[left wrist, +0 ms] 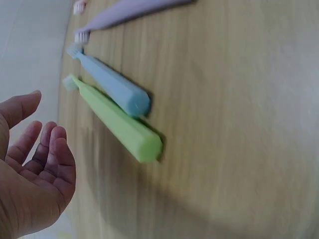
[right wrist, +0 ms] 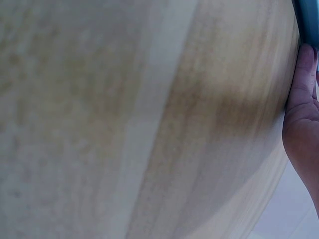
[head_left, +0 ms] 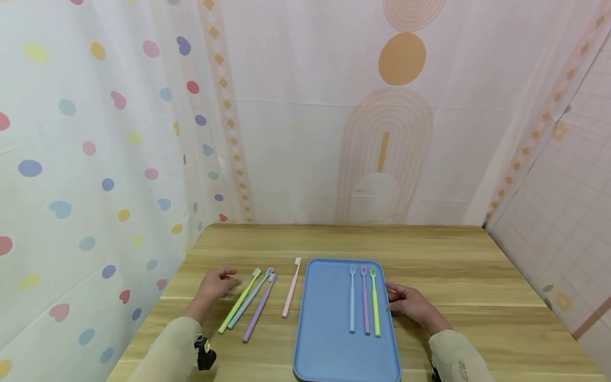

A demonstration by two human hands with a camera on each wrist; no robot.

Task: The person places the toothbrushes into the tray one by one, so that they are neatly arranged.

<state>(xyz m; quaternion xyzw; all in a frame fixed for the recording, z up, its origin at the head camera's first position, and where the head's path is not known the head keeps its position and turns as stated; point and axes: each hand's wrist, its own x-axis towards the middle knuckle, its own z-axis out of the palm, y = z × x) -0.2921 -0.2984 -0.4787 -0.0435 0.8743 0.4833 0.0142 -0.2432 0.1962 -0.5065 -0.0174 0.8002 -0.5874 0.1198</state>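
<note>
My left hand (head_left: 217,286) hovers just left of a green toothbrush (head_left: 239,301), fingers loosely bent with nothing in them. Beside that brush lie a blue toothbrush (head_left: 250,300) and a purple toothbrush (head_left: 260,309); a pink toothbrush (head_left: 291,289) rests closer to the tray. On the right half of the blue tray (head_left: 324,318), another blue toothbrush (head_left: 352,300), a second purple one (head_left: 365,302) and a second green one (head_left: 375,303) lie in a row, heads away from me. My right hand (head_left: 414,305) touches the tray's right rim with its fingertips; the right wrist view shows only part of that hand.
The wooden table (head_left: 477,297) carries the tray and the loose brushes. A dotted curtain (head_left: 105,159) hangs along the left side, and a patterned curtain (head_left: 296,132) stands behind the far table edge.
</note>
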